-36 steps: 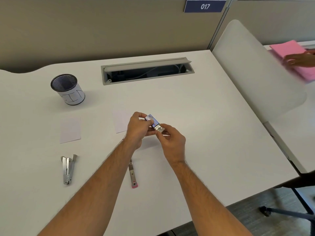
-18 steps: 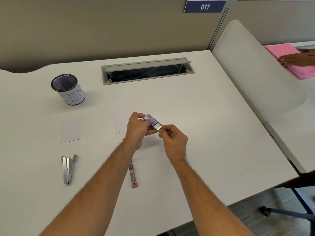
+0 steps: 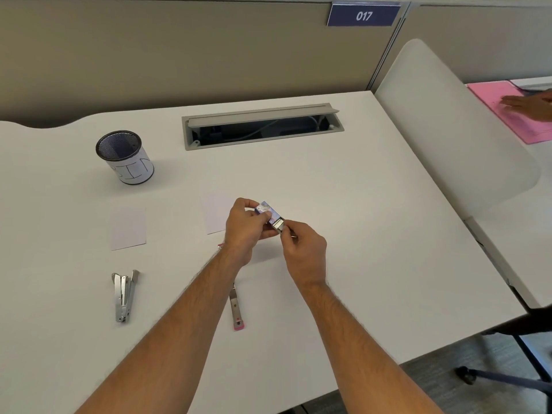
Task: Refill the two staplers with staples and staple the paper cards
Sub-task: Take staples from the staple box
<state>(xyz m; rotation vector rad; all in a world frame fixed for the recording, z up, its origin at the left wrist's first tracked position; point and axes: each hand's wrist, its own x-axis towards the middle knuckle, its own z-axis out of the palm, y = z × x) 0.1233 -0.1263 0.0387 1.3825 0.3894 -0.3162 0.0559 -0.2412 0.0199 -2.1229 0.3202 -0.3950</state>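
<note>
Presently, refill step: left hand (image 3: 243, 227) pinches staple box (image 3: 266, 212) above counter (image 3: 358, 234), right hand (image 3: 301, 249) pinches staples (image 3: 279, 225) at its open end; next, carry strip to steel stapler (image 3: 124, 294), near left, lying open.

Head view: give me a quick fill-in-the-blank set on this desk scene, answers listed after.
1. The left hand holds the small staple box while the ____ hand pulls at its open end.
2. The silver stapler lies on the desk with its arms ____.
3. The sign on the partition reads ____.

Answers: right; open; 017
</note>
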